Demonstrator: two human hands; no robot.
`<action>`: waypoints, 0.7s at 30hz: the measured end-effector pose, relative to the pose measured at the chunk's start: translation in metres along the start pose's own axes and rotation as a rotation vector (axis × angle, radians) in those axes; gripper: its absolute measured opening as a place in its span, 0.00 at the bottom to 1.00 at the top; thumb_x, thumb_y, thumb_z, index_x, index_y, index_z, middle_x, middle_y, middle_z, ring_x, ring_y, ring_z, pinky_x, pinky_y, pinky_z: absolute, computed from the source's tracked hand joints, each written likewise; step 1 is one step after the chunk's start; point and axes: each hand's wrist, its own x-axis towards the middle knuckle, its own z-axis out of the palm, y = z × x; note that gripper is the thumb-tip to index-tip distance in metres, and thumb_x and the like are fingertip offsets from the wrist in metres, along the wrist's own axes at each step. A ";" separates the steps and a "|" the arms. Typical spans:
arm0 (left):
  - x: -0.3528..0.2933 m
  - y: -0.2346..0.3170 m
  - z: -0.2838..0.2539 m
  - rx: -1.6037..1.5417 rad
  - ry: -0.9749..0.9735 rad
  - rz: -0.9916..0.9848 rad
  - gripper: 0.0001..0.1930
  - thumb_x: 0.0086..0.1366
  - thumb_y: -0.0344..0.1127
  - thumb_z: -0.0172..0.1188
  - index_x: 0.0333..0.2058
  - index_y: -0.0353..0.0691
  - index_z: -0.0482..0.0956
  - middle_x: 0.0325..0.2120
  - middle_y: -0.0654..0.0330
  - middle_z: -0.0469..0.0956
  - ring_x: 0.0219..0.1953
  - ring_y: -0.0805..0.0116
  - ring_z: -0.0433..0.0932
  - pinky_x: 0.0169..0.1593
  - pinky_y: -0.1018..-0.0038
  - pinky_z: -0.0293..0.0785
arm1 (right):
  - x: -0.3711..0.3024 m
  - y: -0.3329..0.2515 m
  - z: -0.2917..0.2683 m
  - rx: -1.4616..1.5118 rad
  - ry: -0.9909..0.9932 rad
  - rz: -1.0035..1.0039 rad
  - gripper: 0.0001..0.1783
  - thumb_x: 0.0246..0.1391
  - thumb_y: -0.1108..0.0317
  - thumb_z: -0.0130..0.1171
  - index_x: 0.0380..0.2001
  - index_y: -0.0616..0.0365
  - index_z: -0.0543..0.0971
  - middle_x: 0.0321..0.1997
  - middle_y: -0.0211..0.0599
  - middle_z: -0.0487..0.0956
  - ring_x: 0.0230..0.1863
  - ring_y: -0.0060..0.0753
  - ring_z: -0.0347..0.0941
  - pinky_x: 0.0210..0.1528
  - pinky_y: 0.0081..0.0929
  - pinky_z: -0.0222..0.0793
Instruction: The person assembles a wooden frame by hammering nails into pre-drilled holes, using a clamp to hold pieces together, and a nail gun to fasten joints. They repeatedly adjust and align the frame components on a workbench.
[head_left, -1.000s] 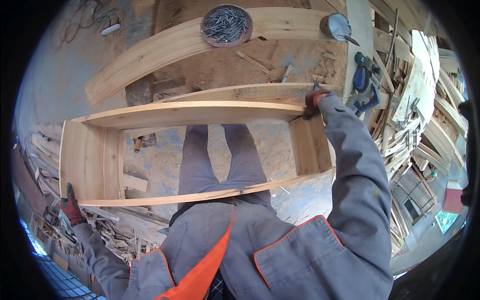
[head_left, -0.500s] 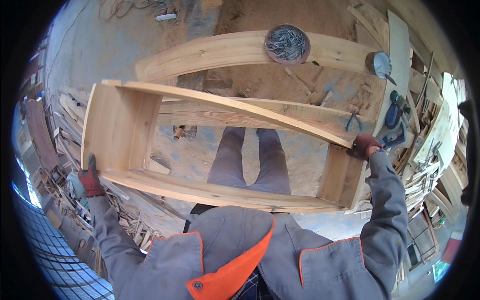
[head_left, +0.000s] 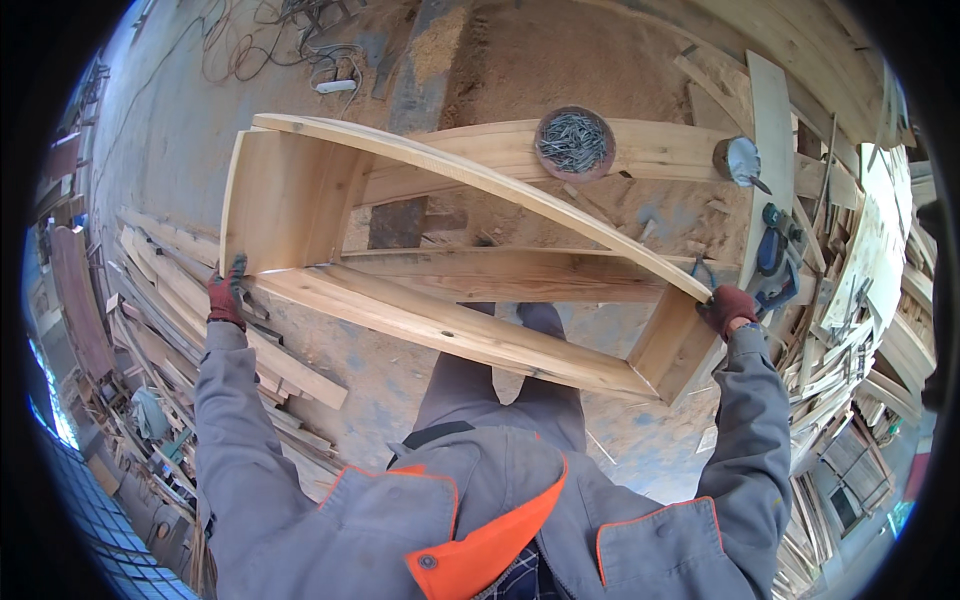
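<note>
A long rectangular wooden frame (head_left: 450, 318) of pale boards spans the space before me, tilted, its left end higher in the picture. Both my hands wear dark red gloves. My left hand (head_left: 228, 294) grips the near corner of the frame's left end, thumb up along the board. At the opposite end, my right hand (head_left: 728, 309) is closed around the corner of the far long board; its fingertips are partly hidden. Through the frame's opening, part of a lower plank (head_left: 480, 272) shows, with my legs beneath.
A round bowl of nails (head_left: 575, 143) stands on a wide plank (head_left: 670, 150) beyond the frame. A tin can (head_left: 740, 160), a blue power tool (head_left: 772, 250) and pliers (head_left: 703, 270) lie at the right. Stacked boards (head_left: 290, 370) and wood scraps (head_left: 850, 300) flank me; a cable (head_left: 245, 50) lies far left.
The wooden frame has moved away from me and its left end has shifted right and upward in the picture, both hands still on it. My view has shifted a little too.
</note>
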 end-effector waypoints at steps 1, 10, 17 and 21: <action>0.002 -0.005 0.004 0.012 0.009 -0.063 0.27 0.64 0.43 0.76 0.56 0.32 0.82 0.40 0.63 0.85 0.36 0.73 0.81 0.41 0.74 0.80 | 0.006 -0.007 0.007 0.021 0.015 -0.015 0.28 0.51 0.40 0.69 0.38 0.55 0.89 0.41 0.52 0.87 0.44 0.57 0.85 0.48 0.48 0.81; 0.032 -0.010 -0.005 0.049 -0.187 0.021 0.29 0.66 0.27 0.70 0.65 0.33 0.72 0.55 0.56 0.80 0.53 0.66 0.82 0.57 0.72 0.80 | 0.006 -0.023 0.036 0.142 0.075 0.072 0.25 0.50 0.43 0.71 0.41 0.52 0.89 0.43 0.50 0.87 0.45 0.56 0.85 0.48 0.49 0.81; 0.081 0.068 0.064 0.498 -0.225 0.418 0.32 0.68 0.38 0.72 0.64 0.29 0.71 0.57 0.52 0.78 0.58 0.67 0.77 0.58 0.70 0.78 | -0.003 0.014 0.060 0.478 0.177 -0.099 0.32 0.51 0.41 0.70 0.51 0.52 0.86 0.47 0.49 0.87 0.47 0.56 0.84 0.51 0.48 0.79; 0.122 0.096 0.095 0.282 -0.409 0.338 0.30 0.66 0.44 0.74 0.60 0.34 0.75 0.49 0.55 0.83 0.46 0.66 0.82 0.52 0.69 0.79 | -0.011 0.056 0.100 0.979 0.300 0.098 0.27 0.60 0.49 0.69 0.55 0.56 0.84 0.44 0.49 0.88 0.42 0.44 0.86 0.43 0.38 0.79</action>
